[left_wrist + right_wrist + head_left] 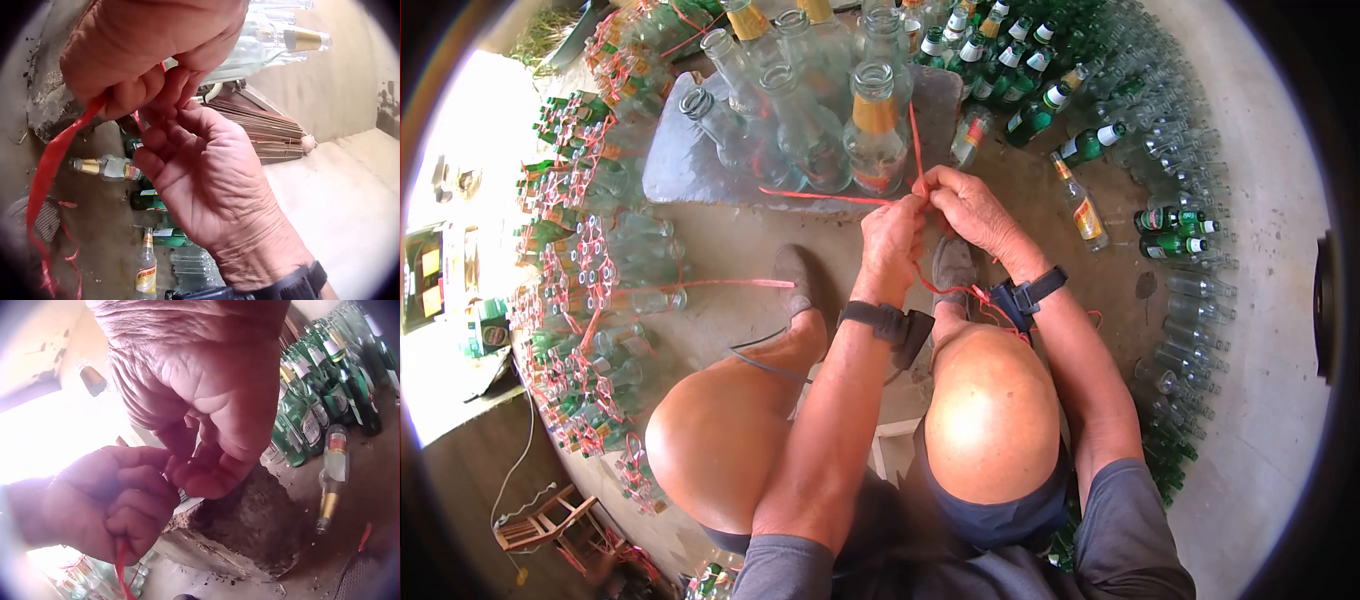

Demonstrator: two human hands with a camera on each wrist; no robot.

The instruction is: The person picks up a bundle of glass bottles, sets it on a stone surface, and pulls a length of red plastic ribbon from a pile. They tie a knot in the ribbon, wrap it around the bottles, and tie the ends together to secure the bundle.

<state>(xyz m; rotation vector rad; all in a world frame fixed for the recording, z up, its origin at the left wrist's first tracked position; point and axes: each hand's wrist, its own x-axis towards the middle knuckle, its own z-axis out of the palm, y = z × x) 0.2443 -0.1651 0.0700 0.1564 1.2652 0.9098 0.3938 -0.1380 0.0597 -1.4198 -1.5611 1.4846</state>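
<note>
Both hands meet at the near edge of a grey stone slab (pixel 675 165). My left hand (pixel 890 238), fingers curled, grips a red plastic string (pixel 49 164), which trails from its fist in both wrist views. My right hand (pixel 972 208) pinches the string where the fingertips of the two hands come together. One strand runs up beside the bottles, and a loose end lies leftward along the slab's edge. Several clear glass bottles (pixel 812 145) stand grouped on the slab, some with gold neck labels. The pinched spot itself is hidden by the fingers.
Bundles of bottles tied with red string (pixel 595 260) line the left side. Green bottles (pixel 1010 75) crowd the back right, and a clear labelled bottle (pixel 1082 210) lies on the floor. A shoe (pixel 953 268) is just below the hands. A wooden stool (pixel 550 520) sits at lower left.
</note>
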